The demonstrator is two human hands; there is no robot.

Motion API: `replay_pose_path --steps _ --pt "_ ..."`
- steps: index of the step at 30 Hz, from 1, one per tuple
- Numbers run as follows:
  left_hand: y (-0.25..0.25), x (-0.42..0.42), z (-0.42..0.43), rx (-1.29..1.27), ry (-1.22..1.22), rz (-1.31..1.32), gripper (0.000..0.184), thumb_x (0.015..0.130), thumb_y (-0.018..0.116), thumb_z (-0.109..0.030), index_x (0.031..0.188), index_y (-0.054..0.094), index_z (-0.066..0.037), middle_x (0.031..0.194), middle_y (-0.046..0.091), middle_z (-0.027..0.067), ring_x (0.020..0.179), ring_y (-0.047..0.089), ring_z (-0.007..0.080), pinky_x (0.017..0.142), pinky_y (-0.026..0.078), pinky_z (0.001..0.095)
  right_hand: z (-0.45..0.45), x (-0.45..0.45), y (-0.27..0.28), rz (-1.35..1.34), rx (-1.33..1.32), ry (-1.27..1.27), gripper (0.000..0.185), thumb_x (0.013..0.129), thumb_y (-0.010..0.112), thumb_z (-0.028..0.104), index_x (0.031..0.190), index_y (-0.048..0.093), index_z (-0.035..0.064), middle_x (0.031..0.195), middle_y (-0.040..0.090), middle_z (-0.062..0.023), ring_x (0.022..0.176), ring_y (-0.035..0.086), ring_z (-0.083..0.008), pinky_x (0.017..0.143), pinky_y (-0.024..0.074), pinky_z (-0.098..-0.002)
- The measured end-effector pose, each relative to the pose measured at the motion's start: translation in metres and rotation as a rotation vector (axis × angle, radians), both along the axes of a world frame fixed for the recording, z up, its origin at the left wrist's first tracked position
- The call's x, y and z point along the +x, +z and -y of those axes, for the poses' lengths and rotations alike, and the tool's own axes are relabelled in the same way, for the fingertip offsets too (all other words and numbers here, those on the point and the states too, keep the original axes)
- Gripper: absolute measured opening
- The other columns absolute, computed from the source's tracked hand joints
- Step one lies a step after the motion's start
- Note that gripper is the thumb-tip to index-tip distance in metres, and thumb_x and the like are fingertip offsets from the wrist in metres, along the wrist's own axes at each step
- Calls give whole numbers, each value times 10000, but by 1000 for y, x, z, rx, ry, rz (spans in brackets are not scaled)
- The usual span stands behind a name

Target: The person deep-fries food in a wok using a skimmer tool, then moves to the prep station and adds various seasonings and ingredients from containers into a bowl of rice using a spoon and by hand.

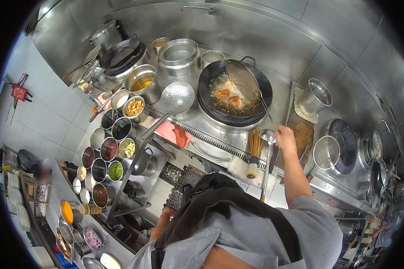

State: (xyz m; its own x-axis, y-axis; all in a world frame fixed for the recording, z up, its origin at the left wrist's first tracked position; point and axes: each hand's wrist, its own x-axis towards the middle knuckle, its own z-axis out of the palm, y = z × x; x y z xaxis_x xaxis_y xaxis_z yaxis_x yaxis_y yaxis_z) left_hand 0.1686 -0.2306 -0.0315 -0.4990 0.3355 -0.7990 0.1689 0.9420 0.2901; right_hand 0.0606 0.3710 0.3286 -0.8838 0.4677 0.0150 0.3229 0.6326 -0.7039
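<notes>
While pale, foaming oil (220, 83) bubbled in the black wok (204, 86) on the stove, the right hand (285, 138) was closed around the handle of a mesh strainer (242, 78), its fingers curled in. The strainer's round head sat over the far right part of the wok, tilted; whether it touched the rim or the oil could not be told. Two orange-brown pieces of food (228, 96) lay in the foam, just left of the mesh. The left hand (168, 212) hung low at the person's left side, mostly hidden, so how far it was open, or whether it held anything, could not be told. A ladle (267, 135) lay just beside the right hand, with a bamboo brush (255, 148) to its left. A perforated scoop (177, 96) rested left of the wok, near a metal pot (142, 84) of yellow liquid. Farther left, containers (109, 149) of ingredients stood close together in rows.
</notes>
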Motion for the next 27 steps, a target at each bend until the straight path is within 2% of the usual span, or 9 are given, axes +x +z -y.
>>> replay_pose_path --steps 1,3,6,10,11,14,16,18,27 --pt "-2 -6 2 -8 -36 -13 252 792 513 -235 989 663 -184 1091 630 42 1021 596 224 826 506 352 0 -1 4 -3 1 -5 266 734 517 42 959 645 -19 679 632 -174 483 591 -238 464 464 -345" --pt "-9 -19 4 -16 -135 -64 252 797 506 -233 987 664 -180 1098 629 46 1024 595 226 831 504 354 -3 -10 12 -94 373 65 294 727 532 60 993 631 -16 765 630 -237 694 629 -360 649 497 -399" --pt "-14 -42 -3 -54 -344 -180 254 804 495 -230 984 666 -174 1108 626 53 1029 593 229 840 501 358 -6 -39 23 -137 403 52 318 724 547 83 1022 627 9 844 604 -265 888 579 -411 806 458 -439" --pt "6 -63 -25 38 -258 -245 275 796 531 -276 978 664 -117 1020 657 82 928 633 254 770 522 365 -10 -83 30 -119 482 97 313 733 543 84 1029 643 54 865 613 -255 895 589 -399 828 459 -444" --pt "-4 -60 -30 92 339 -55 272 791 564 -268 1002 664 -129 1016 659 83 922 633 275 754 524 365 -14 -94 27 -52 516 105 315 733 539 77 1029 644 59 875 616 -252 902 590 -395 838 458 -450" --pt "10 -54 -39 120 471 -21 275 786 584 -238 1037 661 -157 1020 658 90 974 613 282 803 504 361 -18 -106 26 69 596 140 287 736 514 54 990 649 58 896 621 -245 900 595 -397 832 463 -466" --pt "-14 -40 -23 155 371 -5 270 796 582 -214 1048 652 -146 1008 657 86 924 634 251 760 524 349 -18 -103 30 128 648 173 263 740 494 37 949 653 51 907 623 -242 891 598 -402 817 470 -477" --pt "-40 -21 -7 215 -326 -413 271 765 597 -194 1025 657 -152 994 652 76 850 647 246 695 544 355 -19 -93 35 160 623 175 253 747 492 36 937 659 53 915 627 -234 891 605 -391 816 479 -469" --pt "40 16 -8 -59 255 106 335 721 588 -160 1045 660 -208 1003 646 71 922 627 266 763 534 380 -45 -46 39 261 674 176 242 744 499 40 926 658 39 915 624 -240 894 603 -390 816 480 -458"
